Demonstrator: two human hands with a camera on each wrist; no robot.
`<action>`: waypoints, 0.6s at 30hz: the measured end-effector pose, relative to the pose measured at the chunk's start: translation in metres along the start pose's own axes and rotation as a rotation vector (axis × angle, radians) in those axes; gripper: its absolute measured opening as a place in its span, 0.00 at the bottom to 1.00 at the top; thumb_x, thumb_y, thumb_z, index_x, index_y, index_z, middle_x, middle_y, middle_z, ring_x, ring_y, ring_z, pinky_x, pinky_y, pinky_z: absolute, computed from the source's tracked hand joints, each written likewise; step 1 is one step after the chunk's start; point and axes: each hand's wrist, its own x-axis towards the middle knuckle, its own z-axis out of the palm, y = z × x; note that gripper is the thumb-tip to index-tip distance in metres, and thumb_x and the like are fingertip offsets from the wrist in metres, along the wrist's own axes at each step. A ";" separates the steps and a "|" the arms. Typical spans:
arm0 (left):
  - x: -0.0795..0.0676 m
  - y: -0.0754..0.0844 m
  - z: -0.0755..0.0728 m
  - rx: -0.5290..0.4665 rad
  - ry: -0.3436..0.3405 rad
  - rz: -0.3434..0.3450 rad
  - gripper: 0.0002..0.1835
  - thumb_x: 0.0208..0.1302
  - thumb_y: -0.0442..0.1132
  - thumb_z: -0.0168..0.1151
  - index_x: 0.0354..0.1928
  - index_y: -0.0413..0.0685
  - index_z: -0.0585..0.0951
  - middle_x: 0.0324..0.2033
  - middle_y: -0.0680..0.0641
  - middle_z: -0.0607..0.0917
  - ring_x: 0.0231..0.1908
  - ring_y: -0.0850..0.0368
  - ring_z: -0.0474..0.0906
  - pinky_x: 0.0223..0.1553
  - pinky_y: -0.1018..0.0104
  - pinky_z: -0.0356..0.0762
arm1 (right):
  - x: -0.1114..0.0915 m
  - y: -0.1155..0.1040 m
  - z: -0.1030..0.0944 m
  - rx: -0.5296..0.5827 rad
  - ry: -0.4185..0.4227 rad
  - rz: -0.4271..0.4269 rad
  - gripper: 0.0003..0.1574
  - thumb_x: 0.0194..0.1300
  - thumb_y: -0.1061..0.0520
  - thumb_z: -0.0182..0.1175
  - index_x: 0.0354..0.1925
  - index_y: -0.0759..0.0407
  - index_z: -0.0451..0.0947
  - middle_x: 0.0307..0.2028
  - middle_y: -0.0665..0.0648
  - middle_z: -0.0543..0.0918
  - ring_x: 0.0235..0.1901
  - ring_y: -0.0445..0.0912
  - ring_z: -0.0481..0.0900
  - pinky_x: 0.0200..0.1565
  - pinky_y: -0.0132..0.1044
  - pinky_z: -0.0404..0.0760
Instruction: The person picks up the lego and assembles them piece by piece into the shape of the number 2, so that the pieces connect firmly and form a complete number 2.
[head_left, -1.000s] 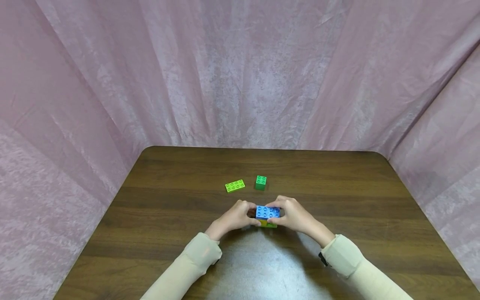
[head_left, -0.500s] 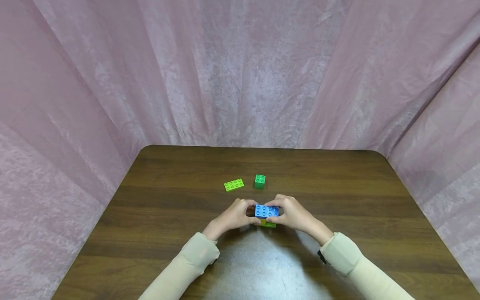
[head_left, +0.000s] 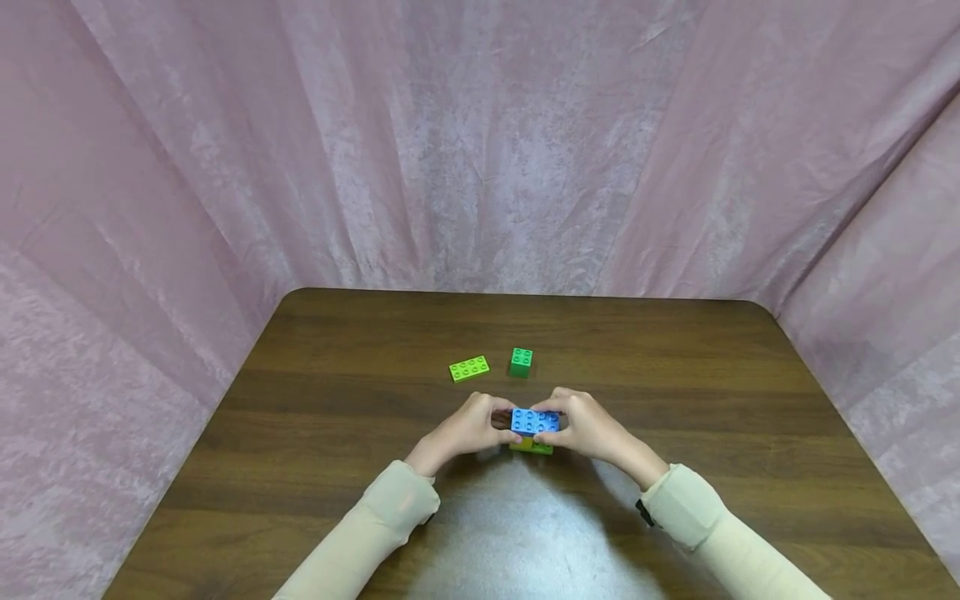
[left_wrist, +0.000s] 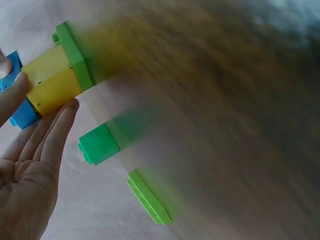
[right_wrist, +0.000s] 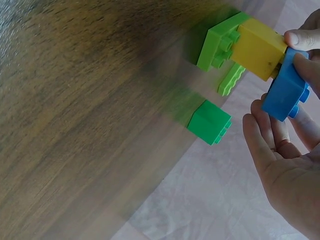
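Observation:
A small upright stack of toy building bricks stands between both hands. It has a lime-green plate at the bottom, a yellow brick over one end of it, and a long blue brick on top. My left hand pinches the yellow brick, thumb on the near face and fingers along the back. With thumb and fingers my right hand grips the blue brick, which overhangs the yellow one to the right. A yellow stud shows by the joint between them in the right wrist view.
Behind the hands, a green square brick rests on the brown wooden table. To its left lies a loose lime-green plate, studs up. A pink curtain hangs round the table's back and sides.
My left hand has shifted slightly upward along the stack, and more of the yellow brick shows below its thumb. My right hand keeps its grip on the blue brick, nearly still.

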 end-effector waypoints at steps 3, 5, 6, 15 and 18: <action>0.001 0.000 0.001 -0.009 0.004 -0.019 0.16 0.58 0.31 0.69 0.47 0.32 0.83 0.43 0.38 0.88 0.44 0.50 0.87 0.44 0.65 0.85 | 0.000 0.000 0.000 -0.001 -0.004 0.009 0.20 0.57 0.56 0.70 0.48 0.62 0.84 0.31 0.52 0.78 0.27 0.39 0.71 0.27 0.24 0.73; 0.002 0.000 0.001 -0.015 0.009 -0.030 0.15 0.57 0.31 0.70 0.46 0.32 0.84 0.42 0.38 0.89 0.43 0.52 0.87 0.43 0.66 0.85 | 0.000 0.001 0.000 0.003 -0.011 0.017 0.20 0.57 0.56 0.70 0.48 0.62 0.84 0.31 0.52 0.78 0.27 0.39 0.70 0.27 0.25 0.73; 0.002 0.000 0.002 -0.016 0.012 -0.035 0.15 0.56 0.32 0.70 0.46 0.32 0.84 0.41 0.39 0.89 0.42 0.52 0.87 0.42 0.66 0.85 | -0.001 0.001 0.000 0.005 -0.014 0.021 0.20 0.57 0.56 0.70 0.48 0.62 0.84 0.31 0.52 0.78 0.27 0.39 0.70 0.27 0.25 0.73; 0.001 -0.003 0.004 -0.026 0.037 -0.057 0.17 0.54 0.32 0.72 0.46 0.33 0.85 0.42 0.39 0.89 0.40 0.60 0.85 0.36 0.76 0.82 | -0.001 0.003 0.001 0.034 0.013 0.002 0.20 0.55 0.57 0.71 0.46 0.63 0.84 0.30 0.53 0.79 0.26 0.37 0.70 0.27 0.24 0.73; 0.001 -0.002 0.002 -0.012 0.047 -0.068 0.18 0.54 0.33 0.73 0.47 0.34 0.85 0.43 0.39 0.88 0.36 0.65 0.81 0.33 0.79 0.78 | 0.000 0.004 0.002 0.055 0.021 -0.003 0.20 0.55 0.57 0.71 0.46 0.64 0.84 0.31 0.53 0.79 0.27 0.36 0.71 0.27 0.24 0.74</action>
